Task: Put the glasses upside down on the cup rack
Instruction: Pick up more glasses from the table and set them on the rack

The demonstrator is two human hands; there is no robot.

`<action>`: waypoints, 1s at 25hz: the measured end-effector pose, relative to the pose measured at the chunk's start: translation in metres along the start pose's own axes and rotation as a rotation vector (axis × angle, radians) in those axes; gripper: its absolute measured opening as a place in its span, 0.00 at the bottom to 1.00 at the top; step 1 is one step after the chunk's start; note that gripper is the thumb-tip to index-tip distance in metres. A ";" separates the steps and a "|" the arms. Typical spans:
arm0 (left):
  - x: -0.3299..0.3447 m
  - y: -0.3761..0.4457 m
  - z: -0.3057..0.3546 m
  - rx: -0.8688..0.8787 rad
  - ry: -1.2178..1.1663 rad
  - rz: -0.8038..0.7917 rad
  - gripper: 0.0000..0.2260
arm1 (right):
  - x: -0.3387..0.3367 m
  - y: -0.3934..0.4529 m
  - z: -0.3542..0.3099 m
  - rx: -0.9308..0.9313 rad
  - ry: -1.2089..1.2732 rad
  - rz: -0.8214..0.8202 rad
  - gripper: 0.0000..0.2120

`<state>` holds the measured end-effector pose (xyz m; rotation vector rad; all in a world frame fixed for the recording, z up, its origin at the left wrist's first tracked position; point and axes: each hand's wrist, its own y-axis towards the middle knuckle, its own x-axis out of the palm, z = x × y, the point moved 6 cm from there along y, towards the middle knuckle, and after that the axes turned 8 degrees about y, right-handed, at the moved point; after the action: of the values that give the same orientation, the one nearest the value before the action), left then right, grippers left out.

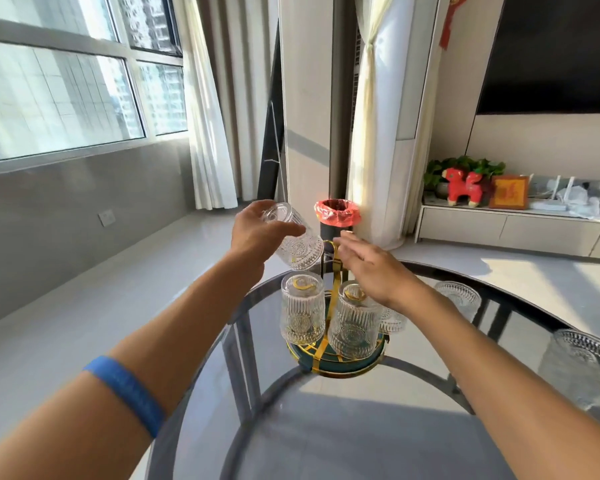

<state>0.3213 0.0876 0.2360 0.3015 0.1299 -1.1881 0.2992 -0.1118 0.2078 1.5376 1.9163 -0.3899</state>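
We find two glasses (329,311) inverted on the cup rack (340,362), centre frame. Left hand (253,233) fingers clamp a third glass (297,242), tilted above it; right hand (371,268) fingers apart. Two glasses at right (459,299) remain on the tabletop (361,427).

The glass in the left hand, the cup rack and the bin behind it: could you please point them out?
held glass (297,242): head view, patterned side wall.
cup rack (331,367): head view, gold base rim.
bin (336,211): head view, red liner rim.

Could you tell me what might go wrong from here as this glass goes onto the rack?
1. The left hand holds the tilted glass just above an inverted glass on the rack; lowering could knock them together.
2. The right hand hovers near the rack handle, close to the second racked glass; it might bump it.
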 end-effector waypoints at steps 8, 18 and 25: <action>0.039 0.024 -0.022 0.031 0.654 -0.105 0.25 | -0.001 -0.007 -0.002 -0.066 -0.306 0.056 0.24; 0.065 0.023 -0.036 0.001 0.933 -0.225 0.24 | 0.005 -0.005 0.001 -0.057 -0.232 0.065 0.25; 0.046 -0.022 0.025 0.245 0.406 -0.067 0.25 | -0.036 -0.027 0.016 -0.141 0.070 0.217 0.22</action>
<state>0.3168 0.0317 0.2443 0.7581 0.3509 -1.1988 0.2821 -0.1559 0.2152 1.6619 1.7652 -0.1059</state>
